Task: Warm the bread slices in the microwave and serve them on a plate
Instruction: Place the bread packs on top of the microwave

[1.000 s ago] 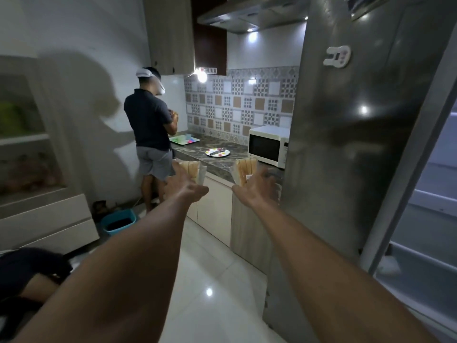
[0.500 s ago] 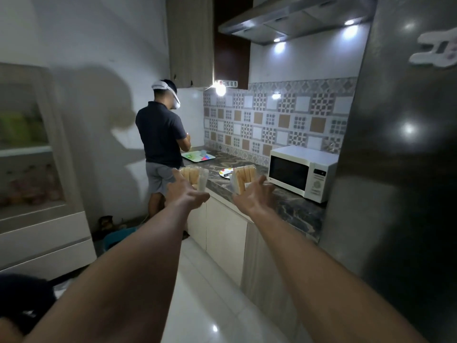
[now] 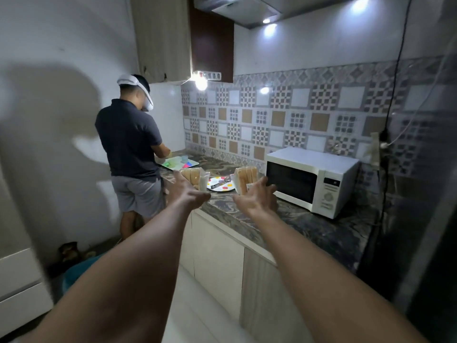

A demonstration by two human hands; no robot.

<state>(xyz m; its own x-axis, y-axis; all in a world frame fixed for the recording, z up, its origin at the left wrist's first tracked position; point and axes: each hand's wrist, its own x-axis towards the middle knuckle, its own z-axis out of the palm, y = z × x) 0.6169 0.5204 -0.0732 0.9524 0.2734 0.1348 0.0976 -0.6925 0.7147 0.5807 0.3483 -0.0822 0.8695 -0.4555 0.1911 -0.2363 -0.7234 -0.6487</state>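
I hold two clear bags of bread slices out in front of me. My left hand (image 3: 186, 192) grips the left bread bag (image 3: 192, 176); my right hand (image 3: 257, 198) grips the right bread bag (image 3: 244, 179). Both bags hang just above the near edge of the dark marble counter (image 3: 309, 226). Between them on the counter lies a white plate with coloured dots (image 3: 222, 187), with a metal utensil resting on it. The white microwave (image 3: 309, 180) stands just right of my right hand, its door closed.
Another person (image 3: 131, 149) stands at the counter's far left end, working over a colourful tray (image 3: 178, 163). A dark fridge (image 3: 425, 194) walls off the right side, with a black cable (image 3: 393, 95) hanging beside it. A blue basin (image 3: 74, 271) sits on the floor.
I have moved closer to the counter and the fridge has slid off to the right. Both hands, still holding the bread bags, now reach the counter edge beside the plate and microwave.
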